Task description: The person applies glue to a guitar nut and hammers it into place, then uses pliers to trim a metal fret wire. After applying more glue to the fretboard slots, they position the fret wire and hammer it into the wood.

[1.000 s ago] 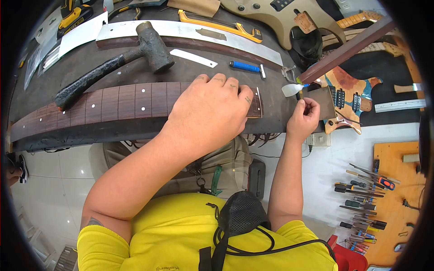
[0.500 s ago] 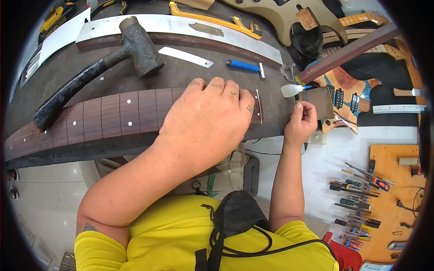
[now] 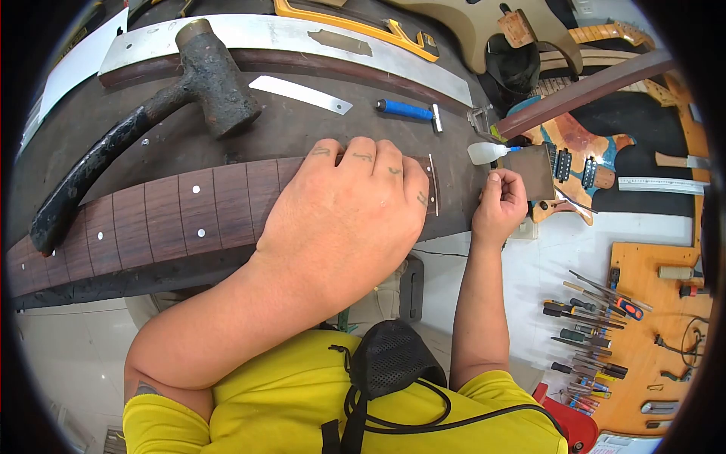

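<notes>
My left hand (image 3: 344,200) lies across a dark wooden guitar fretboard (image 3: 155,216) with white dot inlays, fingers curled over its far edge. The fingertips are hidden under the hand. A thin pale fret wire (image 3: 433,184) stands crosswise at the fretboard's right end, just beyond my knuckles. My right hand (image 3: 499,208) is held in a pinch off that end, thumb against the forefinger; whatever is between them cannot be made out. Beside it is a small white bottle with a blue tip (image 3: 488,153). A black-handled hammer (image 3: 219,87) rests with its handle end over the fretboard.
Behind the fretboard lie a thin metal blade (image 3: 301,94), a blue-handled tool (image 3: 407,110), a long metal-faced beam (image 3: 249,35) and a yellow saw frame (image 3: 355,26). Guitars hang or lie at the right, including a blue-brown body (image 3: 578,140). Several tools hang on a wooden board (image 3: 631,280).
The view has shifted slightly, so the hammer and fretboard appear lower and farther left. Both hands keep nearly the same pose and place.
</notes>
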A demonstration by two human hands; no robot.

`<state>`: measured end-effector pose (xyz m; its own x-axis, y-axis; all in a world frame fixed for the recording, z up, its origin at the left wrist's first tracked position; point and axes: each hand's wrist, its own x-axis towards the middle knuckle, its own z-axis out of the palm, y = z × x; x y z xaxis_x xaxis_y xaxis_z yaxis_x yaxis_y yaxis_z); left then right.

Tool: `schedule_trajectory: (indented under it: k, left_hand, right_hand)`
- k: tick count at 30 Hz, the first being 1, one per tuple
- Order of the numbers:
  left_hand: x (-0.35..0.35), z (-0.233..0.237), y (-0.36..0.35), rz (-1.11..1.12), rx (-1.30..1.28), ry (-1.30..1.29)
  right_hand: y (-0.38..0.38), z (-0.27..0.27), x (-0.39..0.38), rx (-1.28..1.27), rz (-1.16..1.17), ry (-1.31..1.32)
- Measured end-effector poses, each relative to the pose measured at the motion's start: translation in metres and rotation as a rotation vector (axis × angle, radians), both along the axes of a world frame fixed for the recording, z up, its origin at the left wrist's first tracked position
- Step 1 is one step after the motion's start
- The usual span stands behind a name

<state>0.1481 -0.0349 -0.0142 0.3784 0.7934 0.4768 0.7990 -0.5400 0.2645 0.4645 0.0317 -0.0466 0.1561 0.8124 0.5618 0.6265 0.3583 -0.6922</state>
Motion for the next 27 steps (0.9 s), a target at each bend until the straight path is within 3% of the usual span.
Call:
schedule_trajectory:
  k: [5,7,9,11,13,15,18,21,23,25,27]
  left_hand:
    - [-0.002,0.004,-0.002,-0.018,-0.028,-0.017]
    - [-0.008,0.010,-0.004,-0.066,0.107,-0.289]
    - [-0.034,0.031,-0.012,0.033,0.124,-0.331]
    - [-0.066,0.036,-0.021,0.297,0.225,-0.261]
    - [-0.115,0.028,-0.026,0.488,0.148,-0.074]
    - [-0.159,0.013,-0.028,0.601,0.006,0.103]
    - [-0.169,0.014,-0.024,0.666,-0.092,0.185]
    - [-0.168,0.017,-0.025,0.621,0.055,0.194]
    - [-0.137,0.037,-0.033,0.600,0.149,0.040]
    - [-0.088,0.058,-0.044,0.535,0.190,-0.170]
    - [-0.037,0.067,-0.058,0.329,0.120,-0.276]
  right_hand:
    - [0.002,0.000,0.000,0.004,-0.033,-0.019]
    - [0.000,0.001,0.001,-0.001,-0.032,0.005]
    - [0.002,0.000,-0.001,-0.009,-0.028,0.033]
    - [0.001,0.002,-0.002,0.003,-0.053,-0.007]
    - [0.001,0.001,-0.002,0.007,-0.056,-0.005]
    - [0.001,0.001,-0.002,0.008,-0.054,0.000]
    - [0.000,0.002,-0.003,-0.011,-0.065,-0.054]
    - [-0.008,0.012,-0.009,0.061,0.025,0.073]
    - [-0.034,0.040,-0.030,0.157,0.153,0.212]
    - [-0.067,0.074,-0.052,0.015,0.411,0.299]
    - [-0.090,0.096,-0.108,-0.006,0.662,0.327]
